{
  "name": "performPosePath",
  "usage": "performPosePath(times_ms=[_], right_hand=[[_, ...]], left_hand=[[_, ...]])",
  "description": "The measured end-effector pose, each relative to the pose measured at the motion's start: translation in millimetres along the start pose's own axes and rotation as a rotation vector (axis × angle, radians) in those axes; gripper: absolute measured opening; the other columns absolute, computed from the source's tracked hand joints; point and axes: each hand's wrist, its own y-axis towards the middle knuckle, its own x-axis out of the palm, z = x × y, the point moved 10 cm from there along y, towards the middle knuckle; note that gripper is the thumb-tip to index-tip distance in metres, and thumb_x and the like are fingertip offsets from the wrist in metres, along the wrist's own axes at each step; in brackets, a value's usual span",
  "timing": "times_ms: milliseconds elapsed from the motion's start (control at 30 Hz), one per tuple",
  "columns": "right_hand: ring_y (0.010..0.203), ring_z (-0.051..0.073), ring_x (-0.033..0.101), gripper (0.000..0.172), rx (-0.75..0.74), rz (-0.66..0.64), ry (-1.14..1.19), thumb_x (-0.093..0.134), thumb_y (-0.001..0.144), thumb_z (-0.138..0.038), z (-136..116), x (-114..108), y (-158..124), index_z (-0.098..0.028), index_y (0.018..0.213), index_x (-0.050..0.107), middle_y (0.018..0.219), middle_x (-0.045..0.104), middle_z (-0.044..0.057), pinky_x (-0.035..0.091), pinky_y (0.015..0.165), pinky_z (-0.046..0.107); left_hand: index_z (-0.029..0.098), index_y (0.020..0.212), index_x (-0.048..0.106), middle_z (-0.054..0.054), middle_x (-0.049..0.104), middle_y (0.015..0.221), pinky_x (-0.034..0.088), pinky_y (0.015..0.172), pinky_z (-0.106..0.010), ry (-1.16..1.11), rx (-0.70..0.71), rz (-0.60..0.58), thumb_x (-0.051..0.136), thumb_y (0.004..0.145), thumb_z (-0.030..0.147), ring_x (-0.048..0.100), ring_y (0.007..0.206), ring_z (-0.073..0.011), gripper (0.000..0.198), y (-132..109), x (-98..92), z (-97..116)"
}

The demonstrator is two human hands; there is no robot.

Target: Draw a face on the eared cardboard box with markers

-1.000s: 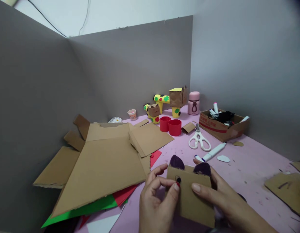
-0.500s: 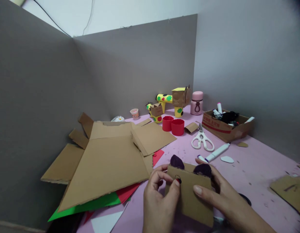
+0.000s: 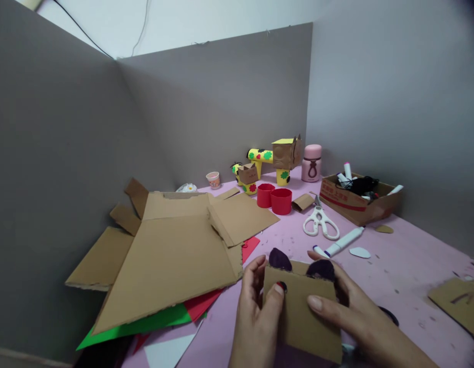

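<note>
Between my hands is a small cardboard box (image 3: 298,317) with two dark, rounded ears (image 3: 280,259) along its top edge. My left hand (image 3: 257,312) grips the box's left side, its thumb pressing on a small black-and-red piece (image 3: 281,286) on the front face. Most of that piece is hidden under the thumb. On the right side my right hand (image 3: 352,312) is closed around the box, thumb on the front and fingers behind. White-handled scissors (image 3: 321,225) and a white marker (image 3: 344,242) lie beyond the box.
Large flattened cardboard (image 3: 175,250) covers the left, over green paper (image 3: 160,322) and red paper. Two red rings (image 3: 281,201), yellow spotted cardboard figures (image 3: 285,153), a pink bottle (image 3: 311,163) and a box of markers (image 3: 359,199) stand farther back. Grey partitions enclose the table.
My left index finger has moved from the front of the box to its left side. The left thumb stays on the small black-and-red piece. The box has shifted slightly.
</note>
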Motion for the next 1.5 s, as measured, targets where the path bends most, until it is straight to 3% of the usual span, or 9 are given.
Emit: performPosePath(times_ms=[167, 333, 433, 567, 733, 900, 1033, 1233, 1500], right_hand=[[0.111, 0.032, 0.060, 0.098, 0.037, 0.002, 0.019, 0.076, 0.062, -0.049, -3, 2, -4, -0.022, 0.141, 0.025, 0.125, 0.059, 0.015, 0.047, 0.093, 0.042], [0.115, 0.032, 0.059, 0.110, -0.001, 0.052, 0.063, 0.079, 0.059, -0.049, -10, 2, -10, -0.029, 0.146, 0.015, 0.134, 0.053, 0.014, 0.047, 0.095, 0.044], [0.104, 0.033, 0.066, 0.117, -0.003, 0.090, 0.000, 0.082, 0.058, -0.048, -8, 0, -13, -0.034, 0.147, 0.007, 0.124, 0.060, 0.012, 0.052, 0.086, 0.046], [0.094, 0.033, 0.069, 0.116, -0.012, 0.087, 0.028, 0.082, 0.059, -0.047, -7, 2, -14, -0.034, 0.147, 0.007, 0.112, 0.065, 0.010, 0.054, 0.081, 0.048], [0.092, 0.032, 0.070, 0.118, -0.005, 0.081, 0.054, 0.083, 0.057, -0.049, -9, 6, -14, -0.031, 0.147, 0.008, 0.113, 0.067, 0.010, 0.055, 0.079, 0.045], [0.090, 0.032, 0.070, 0.121, 0.014, 0.084, 0.057, 0.083, 0.057, -0.046, -10, 3, -13, -0.028, 0.148, 0.005, 0.102, 0.071, 0.009, 0.055, 0.078, 0.044], [0.091, 0.032, 0.070, 0.119, 0.012, 0.087, 0.042, 0.083, 0.058, -0.045, -11, 2, -13, -0.027, 0.148, 0.007, 0.104, 0.071, 0.009, 0.055, 0.077, 0.042], [0.085, 0.031, 0.072, 0.117, 0.019, 0.097, 0.055, 0.084, 0.057, -0.042, -11, 3, -14, -0.031, 0.146, 0.009, 0.106, 0.069, 0.010, 0.057, 0.073, 0.043], [0.099, 0.033, 0.067, 0.108, -0.001, 0.067, 0.025, 0.077, 0.064, -0.050, -10, 3, -14, -0.030, 0.146, 0.011, 0.121, 0.062, 0.012, 0.052, 0.084, 0.047]], left_hand=[[0.019, 0.120, 0.050, -0.014, 0.057, 0.128, 0.046, 0.090, -0.038, 0.059, -0.011, -0.020, 0.060, 0.078, 0.038, 0.057, 0.113, -0.0306, 0.047, -2, 0.2, 1], [0.017, 0.123, 0.043, -0.018, 0.051, 0.133, 0.047, 0.091, -0.039, 0.112, 0.070, 0.059, 0.064, 0.072, 0.039, 0.054, 0.118, -0.0309, 0.060, -5, -1.5, 6], [0.017, 0.123, 0.043, -0.018, 0.049, 0.136, 0.045, 0.095, -0.041, 0.124, 0.100, 0.120, 0.064, 0.069, 0.036, 0.050, 0.122, -0.0312, 0.062, -11, -0.8, 6], [0.018, 0.122, 0.044, -0.018, 0.048, 0.135, 0.050, 0.089, -0.041, 0.134, 0.092, 0.139, 0.064, 0.068, 0.036, 0.054, 0.116, -0.0319, 0.060, -17, 1.2, 4], [0.019, 0.123, 0.045, -0.017, 0.050, 0.133, 0.050, 0.088, -0.040, 0.106, 0.091, 0.095, 0.067, 0.071, 0.043, 0.055, 0.115, -0.0320, 0.062, -17, -0.3, 2], [0.019, 0.124, 0.047, -0.017, 0.055, 0.130, 0.050, 0.088, -0.040, 0.006, 0.105, 0.012, 0.066, 0.075, 0.049, 0.052, 0.120, -0.0343, 0.061, -12, -0.8, -3], [0.019, 0.124, 0.046, -0.017, 0.055, 0.130, 0.048, 0.090, -0.040, 0.052, 0.090, 0.009, 0.066, 0.073, 0.049, 0.047, 0.125, -0.0349, 0.062, -12, -0.1, -2], [0.017, 0.123, 0.043, -0.020, 0.050, 0.132, 0.049, 0.091, -0.042, 0.107, 0.073, 0.071, 0.068, 0.068, 0.039, 0.055, 0.117, -0.0328, 0.064, -15, 4.2, 5], [0.015, 0.121, 0.044, -0.021, 0.052, 0.129, 0.051, 0.089, -0.040, 0.088, 0.058, 0.090, 0.065, 0.068, 0.034, 0.059, 0.110, -0.0296, 0.060, -14, 5.0, 5]])
